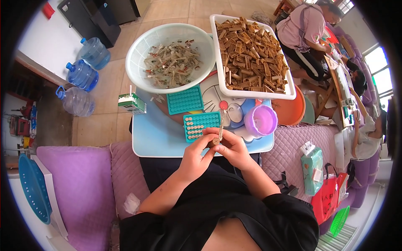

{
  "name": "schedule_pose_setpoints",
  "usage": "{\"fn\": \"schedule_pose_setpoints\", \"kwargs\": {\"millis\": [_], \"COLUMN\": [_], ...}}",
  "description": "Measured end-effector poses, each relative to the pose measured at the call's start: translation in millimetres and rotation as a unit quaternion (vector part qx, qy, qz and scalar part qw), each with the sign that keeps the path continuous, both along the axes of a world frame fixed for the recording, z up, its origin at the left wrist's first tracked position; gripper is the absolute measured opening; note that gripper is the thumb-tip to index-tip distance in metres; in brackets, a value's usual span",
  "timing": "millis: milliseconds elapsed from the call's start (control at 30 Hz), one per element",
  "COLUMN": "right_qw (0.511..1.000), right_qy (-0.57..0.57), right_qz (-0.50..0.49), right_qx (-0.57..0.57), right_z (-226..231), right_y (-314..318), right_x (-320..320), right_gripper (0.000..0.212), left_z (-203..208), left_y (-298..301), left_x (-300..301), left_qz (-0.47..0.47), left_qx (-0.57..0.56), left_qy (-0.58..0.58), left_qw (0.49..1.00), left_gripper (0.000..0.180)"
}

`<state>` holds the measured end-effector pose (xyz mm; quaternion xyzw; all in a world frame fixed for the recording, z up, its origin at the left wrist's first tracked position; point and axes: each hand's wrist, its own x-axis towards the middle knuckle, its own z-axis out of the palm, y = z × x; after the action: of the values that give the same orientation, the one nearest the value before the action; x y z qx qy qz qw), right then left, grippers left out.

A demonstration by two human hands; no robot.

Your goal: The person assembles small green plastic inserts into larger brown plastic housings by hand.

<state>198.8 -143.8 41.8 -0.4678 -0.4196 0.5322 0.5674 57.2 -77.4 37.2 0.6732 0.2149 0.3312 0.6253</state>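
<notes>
My left hand (195, 154) and my right hand (235, 149) meet at the near edge of the small table, fingers closed. Between the fingertips is a small brown piece with a round end (215, 141), gripped by the left hand. A thin, clear strip-like piece (221, 127) rises from the right fingers; its lower end is hidden. Just beyond the hands lies a teal grid tray (214, 119), partly filled with round cream pieces (191, 128). A second teal grid tray (184, 100) sits behind it.
A pale colander (133, 62) of clear pieces and a white tub (220, 54) of brown pieces stand at the back. A purple container (260, 120) is right, a green box (132, 103) left. Water jugs (83, 77) stand on the floor. Other people (298, 31) sit at right.
</notes>
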Motion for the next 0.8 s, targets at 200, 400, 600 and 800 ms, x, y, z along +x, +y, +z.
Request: {"fn": "schedule_pose_setpoints", "kwargs": {"millis": [200,400,600,800], "right_qw": [0.989,0.970,0.976,0.800], "right_qy": [-0.142,-0.204,-0.218,-0.554], "right_qz": [-0.042,-0.134,-0.008,-0.180], "right_qx": [0.021,-0.013,0.000,-0.145], "right_z": [5.2,-0.9,15.7,-1.9], "right_y": [1.8,4.2,-1.3,-17.9], "right_x": [-3.1,-13.7,30.2,133.3], "right_gripper": [0.041,0.031,0.032,0.013], "left_z": [-12.6,-31.4,-28.6,-4.8], "left_y": [-6.7,-10.5,-5.6,17.0], "left_x": [4.4,12.9,4.0,-31.7], "left_qz": [0.073,0.147,-0.018,-0.142], "left_qx": [0.126,0.195,0.032,-0.079], "left_qy": [0.011,0.003,0.011,0.105], "left_qw": [0.989,0.970,0.999,0.981], "left_gripper": [0.029,0.033,0.025,0.014]}}
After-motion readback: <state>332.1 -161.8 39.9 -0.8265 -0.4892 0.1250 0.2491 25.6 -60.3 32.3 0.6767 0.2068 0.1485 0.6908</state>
